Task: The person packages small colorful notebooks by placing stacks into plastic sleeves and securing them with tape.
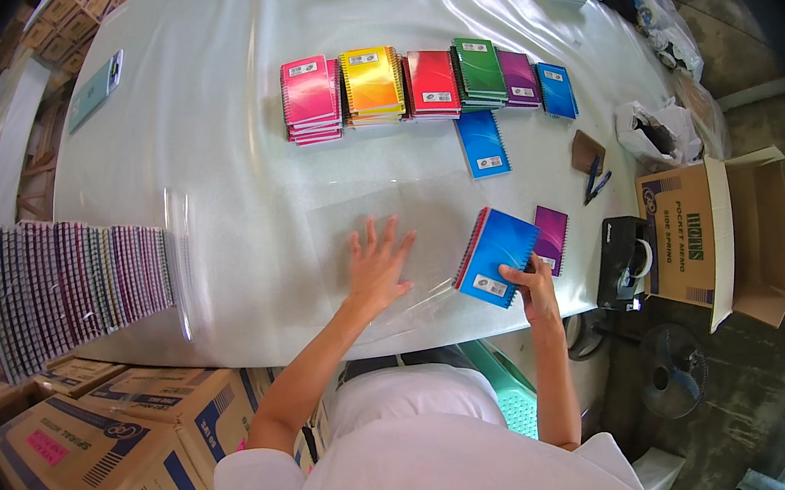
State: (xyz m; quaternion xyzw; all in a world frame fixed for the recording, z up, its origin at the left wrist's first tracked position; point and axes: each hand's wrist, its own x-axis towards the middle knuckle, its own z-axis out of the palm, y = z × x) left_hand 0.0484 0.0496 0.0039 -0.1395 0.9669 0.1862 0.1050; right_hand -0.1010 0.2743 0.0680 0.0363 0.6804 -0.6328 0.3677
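My left hand [380, 264] lies with fingers spread on a clear plastic sheet or bag [431, 284], at the near middle of the table. My right hand [535, 289] grips a small stack of spiral notebooks [501, 244] by its lower right corner. The top cover is blue, and a red edge shows beneath it. Just right of this stack lies a purple notebook [551, 227], partly covered by it. Farther back stands a row of notebooks: pink [307, 90], yellow [371, 83], red [432, 71], green [481, 70], purple [518, 76] and blue [555, 86]. Another blue notebook [483, 143] sticks out below the row.
Bundled spiral notebooks [78, 290] stand at the table's left edge. On the right are a tape dispenser [619, 263], a blue cutter tool [596, 185], a brown piece [586, 150] and an open carton [686, 231]. Cartons [97, 453] fill the lower left; a fan [673, 370] stands lower right.
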